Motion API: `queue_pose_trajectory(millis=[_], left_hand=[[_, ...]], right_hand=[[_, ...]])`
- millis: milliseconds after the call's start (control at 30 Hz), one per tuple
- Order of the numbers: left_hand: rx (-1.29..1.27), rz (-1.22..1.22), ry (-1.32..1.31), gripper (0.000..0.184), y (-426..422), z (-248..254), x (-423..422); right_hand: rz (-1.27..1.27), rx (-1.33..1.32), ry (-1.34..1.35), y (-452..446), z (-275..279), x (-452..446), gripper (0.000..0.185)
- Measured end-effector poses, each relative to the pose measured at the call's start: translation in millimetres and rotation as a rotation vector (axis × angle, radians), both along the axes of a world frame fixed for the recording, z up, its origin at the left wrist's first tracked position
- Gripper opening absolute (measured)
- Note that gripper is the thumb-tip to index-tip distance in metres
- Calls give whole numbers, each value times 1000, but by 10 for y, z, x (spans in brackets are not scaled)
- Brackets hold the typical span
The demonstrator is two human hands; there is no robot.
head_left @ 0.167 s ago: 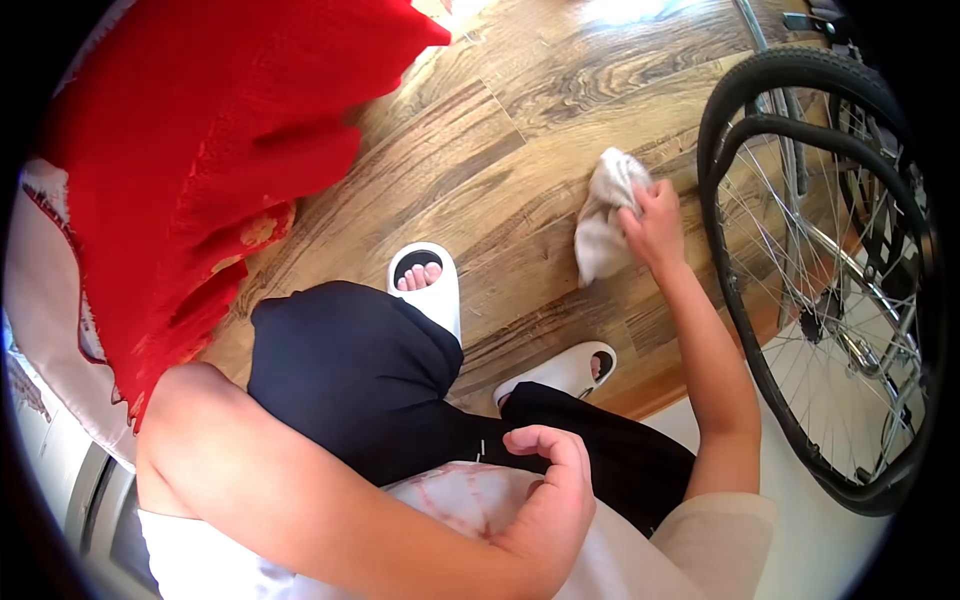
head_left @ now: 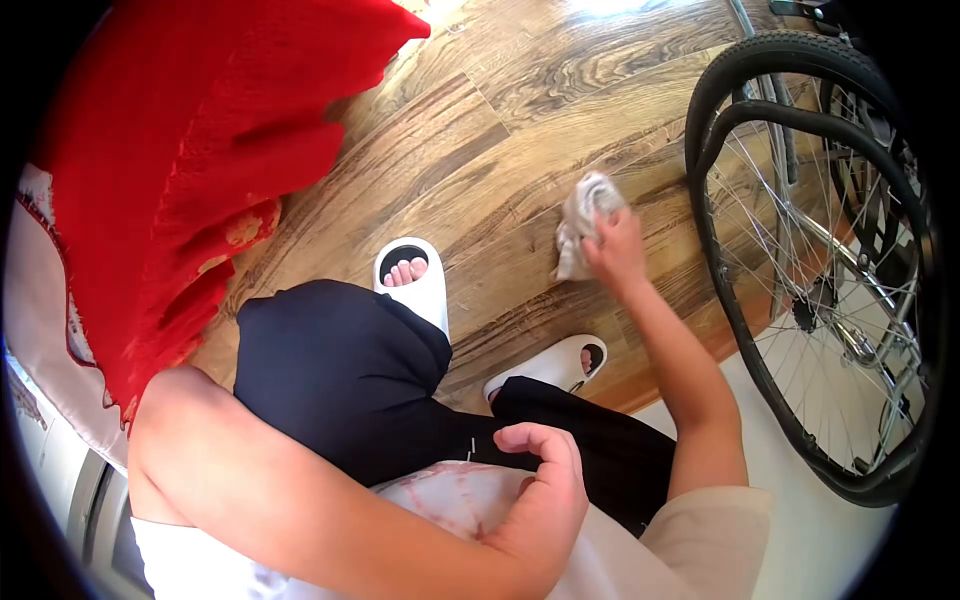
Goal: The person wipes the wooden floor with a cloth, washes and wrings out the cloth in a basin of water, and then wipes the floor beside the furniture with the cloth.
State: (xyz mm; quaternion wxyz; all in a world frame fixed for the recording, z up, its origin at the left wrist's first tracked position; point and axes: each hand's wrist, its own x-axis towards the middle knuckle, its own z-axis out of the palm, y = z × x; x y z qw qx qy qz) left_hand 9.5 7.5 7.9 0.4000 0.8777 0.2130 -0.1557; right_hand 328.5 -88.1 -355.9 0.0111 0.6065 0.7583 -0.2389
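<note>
My right grip (head_left: 615,245) is clamped on a pale, crumpled cloth (head_left: 574,235), the fingers bunched into its side and the arm reaching forward and down. The cloth is at the wood-plank floor (head_left: 400,150), well in from the edge where the boards meet a white surface (head_left: 800,515), between my feet and the wheelchair (head_left: 815,305); I cannot tell whether all of it touches the boards. My left grip (head_left: 548,490) is drawn in front of my shirt (head_left: 430,492), fingers curled and with nothing to be seen in it; whether the fingertips meet the palm, I cannot tell. My bare left forearm lies across my body, above the lap of my black trousers (head_left: 330,345). I have a white slide (head_left: 432,300) on my left foot, toes showing, and another white slide (head_left: 545,366) on my right, nearer the floor's white-bordered edge. The wheelchair stands on my right, its large spoked wheel just beyond my forearm. On my left, red fabric (head_left: 200,130) covers part of the floor from view.
</note>
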Motion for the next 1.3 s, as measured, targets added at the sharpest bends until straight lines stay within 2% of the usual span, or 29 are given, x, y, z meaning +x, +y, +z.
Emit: queue_pose_trajectory(millis=[67,100,167,200,333,433,533,633,733,833,867,933,967,1033,1067,1200,1267,1300], left_hand=[[97,-142,-195,22,205,-15,53],[540,-561,-368,27,309,-58,123],[955,-886,-569,26,301,-99,112],[998,-915,-574,26,222,-102,106],[556,-669,-285,26,-212,-151,387],[288,-506,-116,26,-605,-257,661],[106,-379,3,26,-985,-352,906],[-25,-275,79,25,-1265,-390,1052],[-121,-137,126,25,-1437,-385,1047],[-221,61,177,25,-1499,-390,803],[-268,165,197,25,-1517,-351,666],[-388,420,246,25,-1598,-214,358],[-465,637,251,24,-1629,-97,180],[-635,912,249,32,-1763,159,-133],[-606,1023,205,33,-1889,278,-259],[-774,1304,28,31,-2144,592,-628],[-794,1520,-7,28,-2372,562,-843],[-888,1669,-49,26,-2481,484,-1031]], right_hand=[[31,-63,46,-313,101,-142,51],[46,-91,71,-401,127,-208,52],[53,-95,87,-573,104,-330,54],[61,-100,95,-640,111,-362,55],[194,-199,72,-748,260,-482,55],[-128,-384,3,-633,465,-594,52],[-694,-332,-20,-818,469,-605,54],[-1034,-465,81,-861,857,-584,50],[-1284,-440,234,-1136,1179,-512,39],[-1701,-511,576,-1160,1912,-666,35],[-1823,-532,717,-1172,2073,-689,43],[-1938,-593,882,-1330,2413,-652,47],[-1990,-599,917,-1343,2570,-687,47],[-2103,-638,969,-1402,2933,-768,46],[-2116,-631,949,-1320,3172,-921,46],[-2080,-637,1048,-1356,3688,-1252,47],[-2116,-600,1056,-1357,3894,-1377,45],[-2138,-582,1106,-1424,3931,-1385,43]])
